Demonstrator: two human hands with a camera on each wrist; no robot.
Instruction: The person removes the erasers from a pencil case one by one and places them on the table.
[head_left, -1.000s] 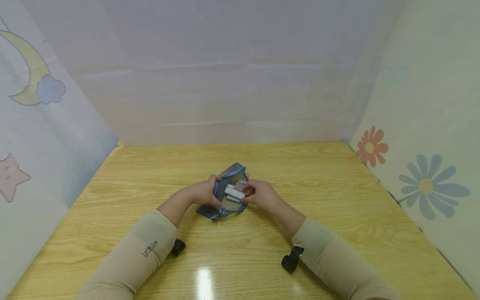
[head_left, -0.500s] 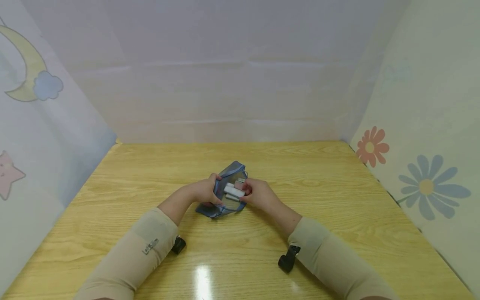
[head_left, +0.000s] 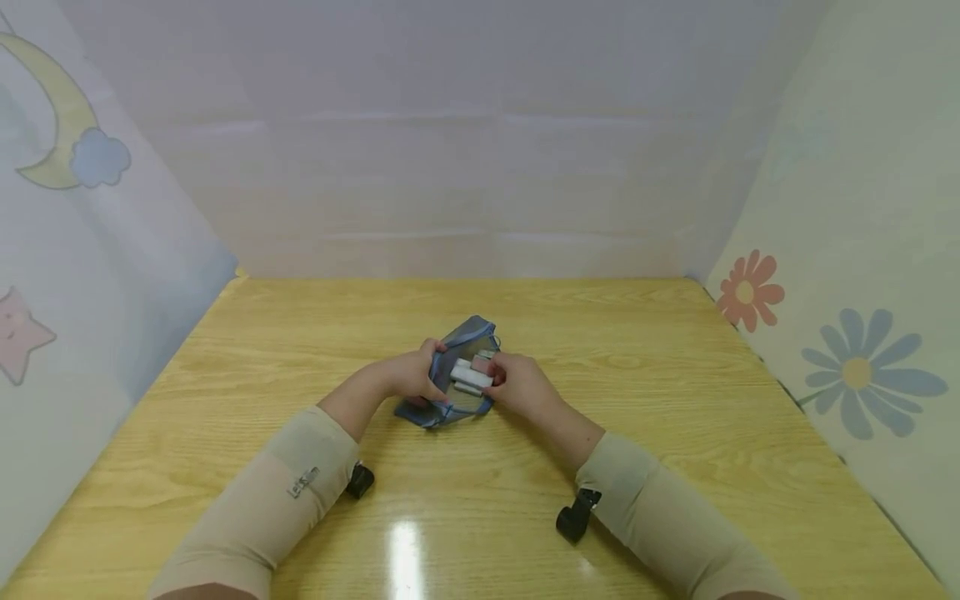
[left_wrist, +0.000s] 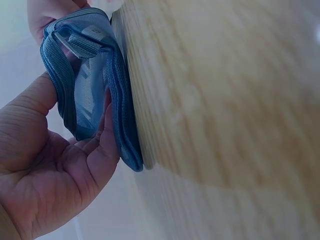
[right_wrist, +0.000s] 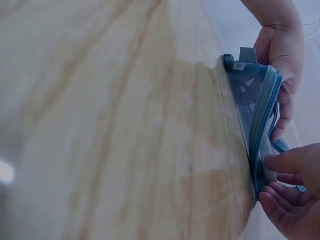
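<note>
Blue, the pouch (head_left: 462,347) is gaping; the left hand (head_left: 416,373) is gripping it, ideally bracing it wide; the right hand (head_left: 523,385) is pinching a white piece (head_left: 471,377).

A moon (head_left: 72,104), cloud (head_left: 101,157) and star (head_left: 21,335) decorate the left wall (head_left: 157,267).

The left hand (left_wrist: 55,162) fills the lower left of the frame, gripping a blue mesh pouch (left_wrist: 90,87) whose mouth gapes. A small pale label (left_wrist: 94,33) sits near the pouch's top. Part of the right hand (left_wrist: 44,18) shows at the upper left; the wood-grained table (left_wrist: 225,115) fills the right side.
</note>
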